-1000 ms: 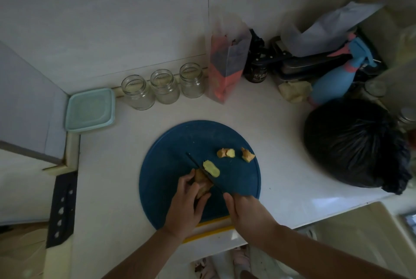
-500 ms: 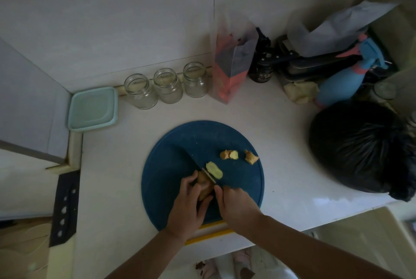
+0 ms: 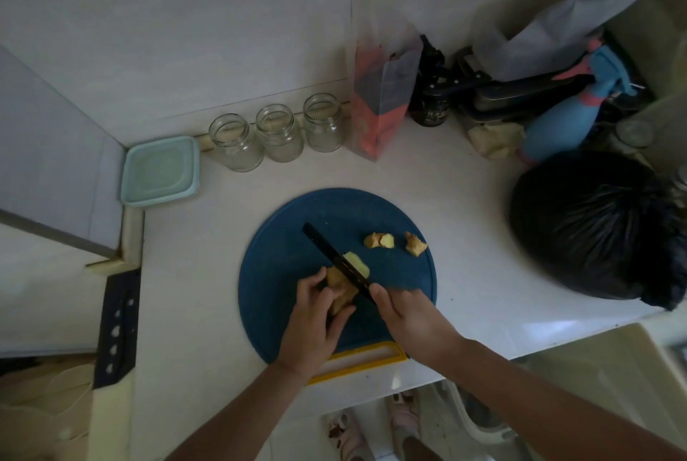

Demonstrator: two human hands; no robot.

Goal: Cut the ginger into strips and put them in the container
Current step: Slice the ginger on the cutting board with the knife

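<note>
On the cutting board (image 3: 277, 267), my left hand (image 3: 312, 326) clasps the ginger (image 3: 340, 293), right hand (image 3: 405, 315) the knife (image 3: 329, 250); likely firm, knobbly, slick where cut, so hold the skin.

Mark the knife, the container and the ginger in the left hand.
knife (image 3: 327, 251): head view, middle of the black blade.
container (image 3: 160, 170): head view, centre of its teal top.
ginger (image 3: 340, 286): head view, brown skin beside the blade.

Two hands, left hand (image 3: 312, 326) and right hand (image 3: 405, 315), one black knife (image 3: 332, 257) and four ginger pieces (image 3: 360, 265) over one round blue cutting board (image 3: 279, 267); three glass jars (image 3: 279, 133) at 11 o'clock, one lidded container (image 3: 160, 170) at 10, one black bag (image 3: 594, 230) at 3.
</note>
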